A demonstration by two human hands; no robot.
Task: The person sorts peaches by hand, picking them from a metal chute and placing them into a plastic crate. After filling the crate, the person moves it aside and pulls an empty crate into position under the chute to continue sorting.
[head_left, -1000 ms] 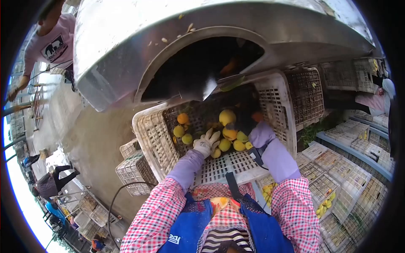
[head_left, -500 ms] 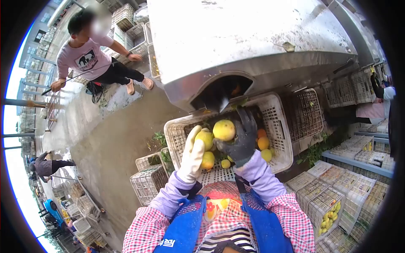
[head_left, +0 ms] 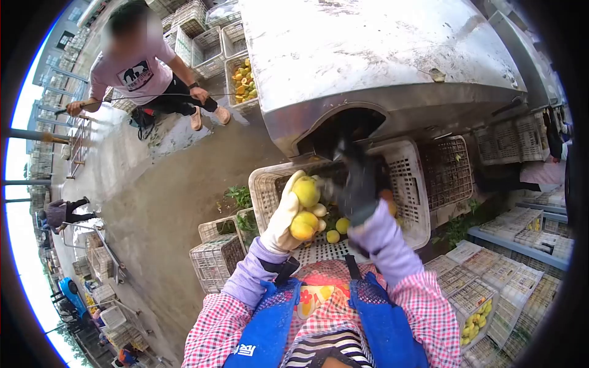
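My left hand (head_left: 283, 219), in a pale glove, is closed around two round yellow fruits. The upper yellow fruit (head_left: 307, 191) rests at the fingers, and the lower yellow fruit (head_left: 304, 227) sits close below it. Over the middle of a white plastic crate (head_left: 416, 199) is my right hand (head_left: 361, 187) in a black glove, smeared by motion, its fingers pointing up toward the machine's opening. Smaller yellow fruits (head_left: 333, 236) lie in the crate, and orange ones partly show behind the right wrist.
A metal machine (head_left: 380, 55) with a dark arched outlet (head_left: 343, 126) stands over the crate's far side. Empty crates (head_left: 215, 257) stand at left. A person (head_left: 138, 70) holding a thin rod stands at upper left. Stacked crates (head_left: 485, 276) fill the right side.
My left hand has turned so both yellow fruits show in it. My right hand has come off the upper fruit and moved away to the right, toward the outlet.
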